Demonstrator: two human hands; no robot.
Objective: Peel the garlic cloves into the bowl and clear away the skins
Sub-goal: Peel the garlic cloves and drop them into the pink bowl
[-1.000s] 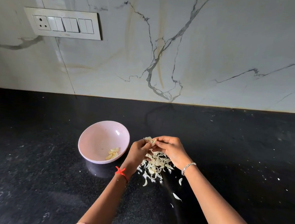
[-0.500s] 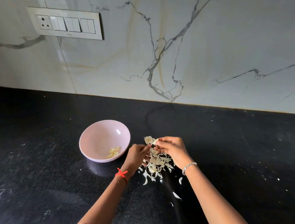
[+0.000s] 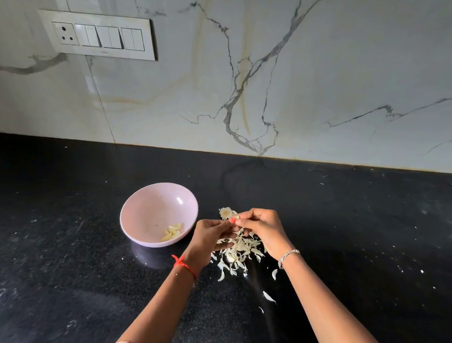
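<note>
— Where the counter (image 3: 66,280) lies nearest, what is entered?
— Item one: skins (image 3: 241,253), heaped below and between the hands. Item two: left hand (image 3: 207,238), fingers curled; whether anything is pinched cannot be told. Item three: right hand (image 3: 265,228), clamped on the garlic piece (image 3: 225,213).
— And the bowl (image 3: 140,218)?
— Entered just left of the left hand, the nearer one. Peeled cloves (image 3: 172,233) are held in it. A short leftward carry is judged sufficient.

Bowl (image 3: 153,208) sits on the tabletop (image 3: 67,266), cloves (image 3: 172,233) inside at its five o'clock; skins (image 3: 238,253) piled at the bowl's three o'clock.
</note>
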